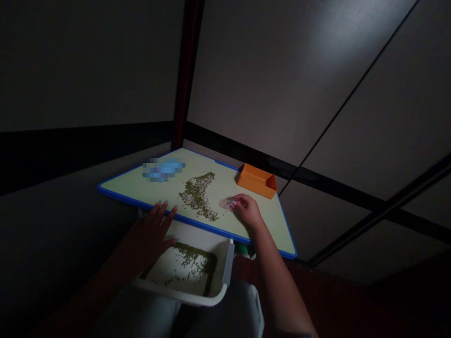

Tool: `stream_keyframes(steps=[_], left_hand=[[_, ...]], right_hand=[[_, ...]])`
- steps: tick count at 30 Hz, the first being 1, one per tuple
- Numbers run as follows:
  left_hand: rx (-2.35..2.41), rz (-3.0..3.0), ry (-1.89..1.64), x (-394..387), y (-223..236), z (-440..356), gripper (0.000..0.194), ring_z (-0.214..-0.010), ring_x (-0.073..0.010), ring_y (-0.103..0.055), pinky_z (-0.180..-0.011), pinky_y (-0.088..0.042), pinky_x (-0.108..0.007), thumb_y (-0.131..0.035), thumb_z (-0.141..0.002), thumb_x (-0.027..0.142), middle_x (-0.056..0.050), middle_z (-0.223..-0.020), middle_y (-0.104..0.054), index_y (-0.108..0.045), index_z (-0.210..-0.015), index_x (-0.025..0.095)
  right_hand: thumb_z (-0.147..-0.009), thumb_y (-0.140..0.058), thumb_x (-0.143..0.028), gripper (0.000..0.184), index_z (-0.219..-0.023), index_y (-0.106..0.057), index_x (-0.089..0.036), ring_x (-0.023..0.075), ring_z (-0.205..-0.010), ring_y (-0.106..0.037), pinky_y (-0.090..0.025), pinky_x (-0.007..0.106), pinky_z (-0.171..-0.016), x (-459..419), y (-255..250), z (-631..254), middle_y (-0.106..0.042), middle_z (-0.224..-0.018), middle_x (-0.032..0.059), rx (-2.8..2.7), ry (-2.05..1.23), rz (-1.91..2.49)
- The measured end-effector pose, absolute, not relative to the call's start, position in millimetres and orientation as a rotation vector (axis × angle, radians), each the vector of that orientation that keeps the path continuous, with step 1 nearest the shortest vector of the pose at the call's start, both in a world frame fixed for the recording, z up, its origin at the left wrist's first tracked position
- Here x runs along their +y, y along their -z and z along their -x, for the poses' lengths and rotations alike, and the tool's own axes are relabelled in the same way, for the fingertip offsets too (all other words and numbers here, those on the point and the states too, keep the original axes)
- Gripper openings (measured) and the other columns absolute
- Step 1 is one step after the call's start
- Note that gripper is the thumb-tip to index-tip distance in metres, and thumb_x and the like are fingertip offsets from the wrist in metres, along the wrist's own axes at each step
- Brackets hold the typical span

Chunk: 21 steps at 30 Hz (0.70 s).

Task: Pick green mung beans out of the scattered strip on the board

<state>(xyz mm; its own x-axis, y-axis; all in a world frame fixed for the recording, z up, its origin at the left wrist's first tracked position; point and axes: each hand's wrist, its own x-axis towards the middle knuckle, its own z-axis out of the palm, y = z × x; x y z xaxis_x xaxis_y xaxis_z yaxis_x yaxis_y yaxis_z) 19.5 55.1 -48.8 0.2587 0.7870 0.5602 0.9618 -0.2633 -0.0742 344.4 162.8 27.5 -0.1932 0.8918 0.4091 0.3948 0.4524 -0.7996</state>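
Okay so big dark gray wall panels [299, 94] fill most of the view, w/ black strips running across them & a dark red post [186, 70] going up at 12 o'clock. Below that sits a pale yellow board [260, 220] w/ a blue edge, looking tipped from up here. At 6 o'clock a white tray [178, 293] rests on legs in pale gray pants [155, 314], w/ a gray clip [228, 264] on its right side. On the board, at abt 1 o'clock, is an orange box [257, 180], & at abt 11 o'clock a blue thing [164, 170] too blurry to tell what it is. Tiny green beans [197, 197] lie in a bent strip in the middle of the board, well apart from the box, & more beans [193, 258] sit in the tray, mostly along its far side. Left hand [150, 237] lies open & flat, not gripping, fingers spread on the board's near blue edge, just above the tray. Right hand [248, 211] is at abt 3 o'clock from the strip of beans, fingers curled in. Its fingertips [234, 203] touch a see-through pink bit [224, 203] on the board, but can't tell if they grip it
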Motion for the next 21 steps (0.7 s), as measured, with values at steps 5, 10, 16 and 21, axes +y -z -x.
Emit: stream_keyframes(steps=[5,10,16,21], left_hand=[[-1.606,2.12,0.553,53.8,46.1,-21.4,0.072,-0.149,-0.04,-0.034,-0.097,-0.048,-0.053,-0.045,-0.091,0.047,-0.024,-0.16,-0.037,-0.027,-0.155,0.018],[-1.609,2.13,0.531,56.3,45.2,-20.3,0.075,-0.148,-0.0401,-0.036,-0.099,-0.047,-0.053,-0.048,-0.088,0.049,-0.024,-0.159,-0.039,-0.03,-0.153,0.017],[-1.597,2.134,0.536,56.8,46.6,-18.3,0.073,-0.148,-0.0405,-0.035,-0.103,-0.045,-0.055,-0.045,-0.089,0.049,-0.025,-0.16,-0.038,-0.031,-0.153,0.016],[-1.594,2.146,0.544,54.9,46.3,-18.6,0.076,-0.15,-0.0399,-0.033,-0.106,-0.044,-0.054,-0.047,-0.089,0.05,-0.025,-0.161,-0.036,-0.028,-0.154,0.017]], right_hand=[[-0.077,-0.065,-0.015,0.014,-0.087,-0.071,-0.022,0.0215,-0.089,-0.062,-0.05,0.039,-0.091,164.3,-25.1,-341.5,-0.072,-0.087,0.0036,-1.822,-0.603,1.131],[-0.081,-0.06,-0.012,0.018,-0.092,-0.073,-0.02,0.0191,-0.082,-0.064,-0.052,0.034,-0.082,165.0,-21.0,-330.4,-0.073,-0.089,0.0047,-1.876,-0.674,1.069],[-0.083,-0.062,-0.016,0.018,-0.096,-0.074,-0.018,0.0172,-0.08,-0.066,-0.052,0.03,-0.078,157.9,-23.4,-334.8,-0.075,-0.09,0.0059,-1.897,-0.811,0.977],[-0.082,-0.062,-0.021,0.016,-0.093,-0.074,-0.017,0.0162,-0.074,-0.067,-0.053,0.028,-0.071,152.5,-25.4,-339.5,-0.075,-0.085,0.0052,-1.878,-0.909,0.931]])
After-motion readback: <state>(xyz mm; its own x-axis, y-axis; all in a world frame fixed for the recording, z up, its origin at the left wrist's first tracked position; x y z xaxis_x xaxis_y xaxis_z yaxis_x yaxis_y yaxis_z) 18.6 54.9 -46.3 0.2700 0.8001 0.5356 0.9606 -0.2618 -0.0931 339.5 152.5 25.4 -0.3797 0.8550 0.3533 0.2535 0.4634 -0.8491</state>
